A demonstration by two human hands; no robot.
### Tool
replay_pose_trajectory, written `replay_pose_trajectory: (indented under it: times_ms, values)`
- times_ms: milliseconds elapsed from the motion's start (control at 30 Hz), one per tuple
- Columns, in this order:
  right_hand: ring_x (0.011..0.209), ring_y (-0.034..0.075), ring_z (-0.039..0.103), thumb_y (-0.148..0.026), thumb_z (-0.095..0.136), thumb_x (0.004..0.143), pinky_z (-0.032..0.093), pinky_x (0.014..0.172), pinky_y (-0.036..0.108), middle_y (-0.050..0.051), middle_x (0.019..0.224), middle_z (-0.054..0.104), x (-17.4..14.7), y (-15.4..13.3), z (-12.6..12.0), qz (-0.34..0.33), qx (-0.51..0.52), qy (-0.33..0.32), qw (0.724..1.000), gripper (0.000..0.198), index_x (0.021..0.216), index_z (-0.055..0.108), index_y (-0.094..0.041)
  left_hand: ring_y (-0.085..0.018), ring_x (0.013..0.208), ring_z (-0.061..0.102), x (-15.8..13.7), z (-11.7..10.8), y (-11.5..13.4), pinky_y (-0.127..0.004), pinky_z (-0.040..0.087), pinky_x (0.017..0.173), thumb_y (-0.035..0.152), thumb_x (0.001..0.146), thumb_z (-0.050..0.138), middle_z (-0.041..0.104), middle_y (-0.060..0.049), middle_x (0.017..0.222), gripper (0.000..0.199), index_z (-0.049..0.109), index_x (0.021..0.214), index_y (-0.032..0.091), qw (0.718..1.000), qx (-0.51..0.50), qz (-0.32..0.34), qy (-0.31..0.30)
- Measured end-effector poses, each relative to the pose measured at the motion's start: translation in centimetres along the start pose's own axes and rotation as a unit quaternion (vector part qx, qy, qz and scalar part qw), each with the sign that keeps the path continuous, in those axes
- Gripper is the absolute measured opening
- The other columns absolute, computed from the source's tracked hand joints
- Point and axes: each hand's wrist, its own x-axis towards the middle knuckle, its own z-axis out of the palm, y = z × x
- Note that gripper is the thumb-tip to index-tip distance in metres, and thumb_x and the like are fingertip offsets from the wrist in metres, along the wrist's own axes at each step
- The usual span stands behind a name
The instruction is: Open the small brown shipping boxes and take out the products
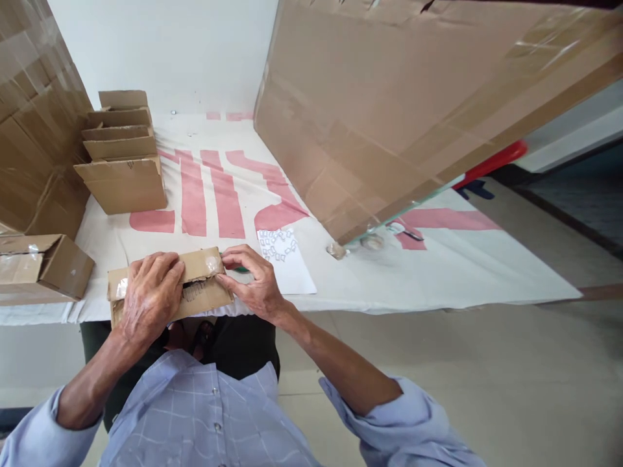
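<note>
Cardboard box [210, 297], partly hidden, fills the grip of left hand [152, 288] and right hand [257, 283].

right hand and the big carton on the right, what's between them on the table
In the head view, a white sheet of paper with small marks lies between the right hand and the big carton.

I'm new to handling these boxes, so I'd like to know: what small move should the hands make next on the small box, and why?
Probably press the top flaps of the small box together with the left hand, since a dark gap shows between them; that hand already lies across the top, and the right hand is at the right end.
</note>
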Motion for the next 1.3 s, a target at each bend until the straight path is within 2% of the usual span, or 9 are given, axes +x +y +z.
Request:
replay_pose_trajectory:
  times_ms: [133, 300, 433, 767, 900, 1000, 1100, 1300]
  values:
    - [0.078, 0.018, 0.065, -0.035, 0.078, 0.093, 0.059, 0.077, 0.035, 0.003, 0.091, 0.07, -0.5, -1.6, 0.3, 0.072, 0.002, 0.01, 0.997, 0.016, 0.094, 0.066, -0.025, -0.03, 0.116, 0.072, -0.7, -0.3, 0.8, -0.047, 0.052, 0.096, 0.012, 0.107, 0.057, 0.078, -0.014, 0.124, 0.021, 0.067, 0.123, 0.02, 1.0, -0.004, 0.009, 0.015]
    - [0.069, 0.016, 0.058, -0.035, 0.078, 0.088, 0.053, 0.069, 0.031, -0.001, 0.076, 0.062, -0.3, -3.3, 0.7, 0.152, 0.014, 0.026, 0.988, 0.021, 0.083, 0.061, -0.024, -0.032, 0.123, 0.07, -1.3, -0.5, 1.3, -0.049, 0.051, 0.101, 0.01, 0.105, 0.059, 0.077, -0.017, 0.13, 0.028, 0.065, 0.13, 0.02, 1.0, -0.013, 0.02, 0.016]
    - [0.065, 0.014, 0.055, -0.034, 0.078, 0.084, 0.051, 0.063, 0.029, -0.002, 0.071, 0.06, 0.0, -3.8, 0.6, 0.206, 0.044, 0.017, 0.977, 0.021, 0.079, 0.059, -0.024, -0.033, 0.124, 0.07, -1.8, -0.5, 1.6, -0.051, 0.051, 0.102, 0.009, 0.104, 0.059, 0.076, -0.018, 0.132, 0.034, 0.064, 0.135, 0.021, 1.0, -0.019, 0.017, 0.017]
    - [0.062, 0.014, 0.057, -0.032, 0.072, 0.083, 0.052, 0.059, 0.027, -0.001, 0.068, 0.063, 0.1, -3.3, 0.3, 0.23, 0.086, 0.003, 0.969, 0.017, 0.076, 0.06, -0.023, -0.034, 0.124, 0.069, -2.0, -0.8, 1.9, -0.051, 0.051, 0.101, 0.008, 0.104, 0.061, 0.076, -0.019, 0.132, 0.033, 0.062, 0.134, 0.02, 1.0, -0.009, 0.023, 0.011]
    - [0.067, 0.015, 0.063, -0.029, 0.068, 0.091, 0.057, 0.065, 0.029, 0.0, 0.076, 0.068, -0.1, -3.0, 0.0, 0.177, 0.075, 0.01, 0.981, 0.007, 0.092, 0.069, -0.022, -0.034, 0.123, 0.069, -2.0, -0.9, 1.9, -0.051, 0.051, 0.1, 0.008, 0.103, 0.063, 0.077, -0.019, 0.13, 0.031, 0.062, 0.132, 0.018, 1.0, -0.013, 0.018, 0.016]
    - [0.077, 0.017, 0.068, -0.024, 0.064, 0.098, 0.061, 0.074, 0.032, 0.002, 0.087, 0.071, -0.2, -3.1, -0.2, 0.079, 0.035, 0.01, 0.996, 0.014, 0.107, 0.074, -0.023, -0.033, 0.122, 0.07, -1.9, -1.0, 1.9, -0.05, 0.05, 0.1, 0.008, 0.103, 0.063, 0.077, -0.018, 0.131, 0.031, 0.062, 0.132, 0.02, 1.0, -0.017, 0.01, 0.013]
    - [0.09, 0.02, 0.072, -0.018, 0.061, 0.102, 0.063, 0.082, 0.036, 0.007, 0.097, 0.074, -0.2, -3.1, -0.4, -0.002, 0.001, 0.003, 1.0, 0.018, 0.107, 0.078, -0.023, -0.032, 0.12, 0.071, -1.7, -0.9, 1.9, -0.049, 0.05, 0.099, 0.008, 0.103, 0.063, 0.078, -0.016, 0.128, 0.03, 0.063, 0.13, 0.021, 1.0, -0.014, 0.007, 0.022]
    - [0.103, 0.022, 0.075, -0.017, 0.072, 0.101, 0.067, 0.091, 0.039, 0.009, 0.109, 0.076, -0.5, -2.0, -1.2, -0.063, -0.004, -0.023, 0.998, 0.018, 0.116, 0.08, -0.024, -0.03, 0.117, 0.073, -1.2, -0.7, 1.5, -0.047, 0.051, 0.097, 0.009, 0.103, 0.063, 0.08, -0.014, 0.125, 0.025, 0.065, 0.125, 0.022, 0.999, -0.009, 0.007, 0.039]
